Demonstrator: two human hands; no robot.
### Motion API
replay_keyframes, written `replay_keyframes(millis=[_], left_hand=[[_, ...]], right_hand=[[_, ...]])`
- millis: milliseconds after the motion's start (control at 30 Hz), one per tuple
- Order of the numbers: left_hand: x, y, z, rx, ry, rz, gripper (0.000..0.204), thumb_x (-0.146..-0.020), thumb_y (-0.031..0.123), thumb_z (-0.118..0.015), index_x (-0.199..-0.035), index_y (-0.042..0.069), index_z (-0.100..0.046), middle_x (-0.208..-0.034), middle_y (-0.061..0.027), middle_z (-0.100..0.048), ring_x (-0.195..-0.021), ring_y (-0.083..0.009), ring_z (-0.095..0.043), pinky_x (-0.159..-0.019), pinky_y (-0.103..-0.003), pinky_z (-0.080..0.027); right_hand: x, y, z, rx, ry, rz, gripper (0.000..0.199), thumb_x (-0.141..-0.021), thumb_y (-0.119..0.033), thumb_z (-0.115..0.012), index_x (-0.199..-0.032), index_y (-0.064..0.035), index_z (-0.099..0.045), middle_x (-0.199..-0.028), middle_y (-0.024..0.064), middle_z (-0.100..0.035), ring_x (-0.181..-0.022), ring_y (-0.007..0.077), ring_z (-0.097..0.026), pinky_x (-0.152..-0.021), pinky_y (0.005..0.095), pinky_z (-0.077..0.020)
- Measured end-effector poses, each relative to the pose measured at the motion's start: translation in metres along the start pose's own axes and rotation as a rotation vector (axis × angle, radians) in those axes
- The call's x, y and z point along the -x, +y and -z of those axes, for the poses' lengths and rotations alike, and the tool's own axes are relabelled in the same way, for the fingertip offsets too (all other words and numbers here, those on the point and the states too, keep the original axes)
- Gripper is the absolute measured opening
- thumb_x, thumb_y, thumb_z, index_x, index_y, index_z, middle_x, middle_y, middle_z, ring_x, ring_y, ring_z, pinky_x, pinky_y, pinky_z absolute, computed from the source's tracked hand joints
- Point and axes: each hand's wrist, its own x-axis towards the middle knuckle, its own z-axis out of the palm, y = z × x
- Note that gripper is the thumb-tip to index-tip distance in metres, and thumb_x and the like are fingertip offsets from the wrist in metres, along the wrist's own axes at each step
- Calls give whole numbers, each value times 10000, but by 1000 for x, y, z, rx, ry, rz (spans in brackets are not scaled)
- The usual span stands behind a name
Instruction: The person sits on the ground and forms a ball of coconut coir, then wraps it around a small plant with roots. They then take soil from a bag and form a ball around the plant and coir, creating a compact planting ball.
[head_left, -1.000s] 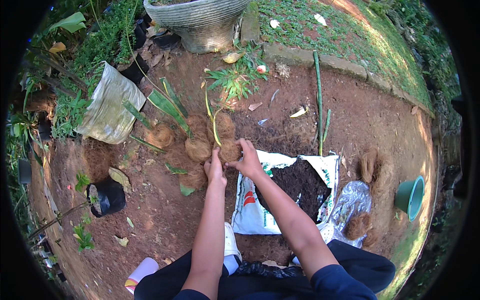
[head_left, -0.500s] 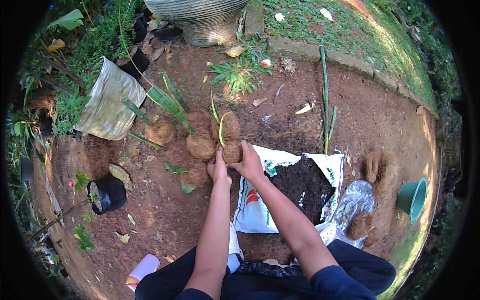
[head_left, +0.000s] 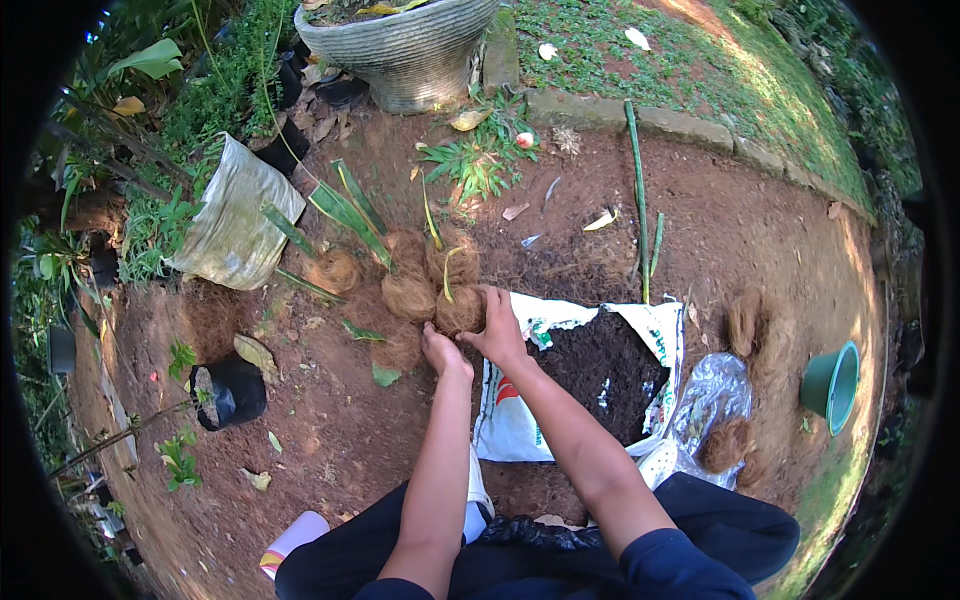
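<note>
My left hand (head_left: 443,354) and my right hand (head_left: 497,327) both press around a brown coconut-fibre ball (head_left: 458,312) with a thin green shoot rising from it. It lies on the red soil next to several similar fibre balls (head_left: 409,294), some carrying long green leaves (head_left: 348,207). Just right of my hands an opened white sack (head_left: 520,420) lies flat, filled with dark potting soil (head_left: 600,372).
A large woven grey pot (head_left: 400,50) stands at the back. A crumpled pale sack (head_left: 235,220) lies at the left, a small black nursery bag with a seedling (head_left: 228,392) nearer me. A green plastic pot (head_left: 833,385), clear plastic and loose fibre (head_left: 722,445) are at the right. A green stalk (head_left: 640,200) lies behind the sack.
My hands have stayed on the same fibre ball, shifting only slightly around it. The camera has tilted a little; nothing else has moved.
</note>
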Motion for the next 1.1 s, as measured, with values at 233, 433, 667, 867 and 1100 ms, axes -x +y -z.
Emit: replay_keyframes(millis=[233,433,667,867,1100], left_hand=[[19,-1,2,-34,15,-45,511,-1006,351,-404,-1375,-1,-379,-1382,-171,-455,-1205,-274,-499,-979,-387,-430],[23,-19,18,-179,170,-243,418,-988,299,-456,-1264,-15,-453,-1282,-170,-506,-1112,-263,-523,-945,-390,-417],[50,-48,19,-292,-108,-477,190,-904,110,-584,-1054,10,-526,-940,-87,-587,-747,-155,-569,-692,-282,-471],[93,-79,18,-722,-547,-477,227,-860,58,-652,-1049,35,-527,-890,-59,-613,-745,-109,-598,-654,-252,-508],[136,-113,47,-1434,-797,-829,559,-702,147,-787,-1194,84,-529,-1241,-190,-486,-1209,-371,-471,-1048,-429,-389]], right_hand=[[11,-11,15,35,-12,-36,929,-561,-144,-903,-1335,-101,-391,-1305,191,-408,-1199,394,-500,-1013,435,-457],[28,-6,32,34,33,-18,874,-591,-144,-888,-1313,-57,-403,-1284,195,-417,-1210,397,-485,-1022,441,-443],[78,26,71,-27,134,-99,597,-732,-173,-784,-1236,-60,-485,-1240,187,-463,-1101,373,-560,-950,434,-475],[151,79,112,59,300,-164,371,-745,-175,-764,-1050,-57,-588,-1034,159,-586,-1018,330,-592,-915,401,-478],[241,157,139,226,380,-409,551,-710,-119,-757,-1197,-6,-525,-1152,203,-571,-1119,368,-544,-1014,410,-429]])
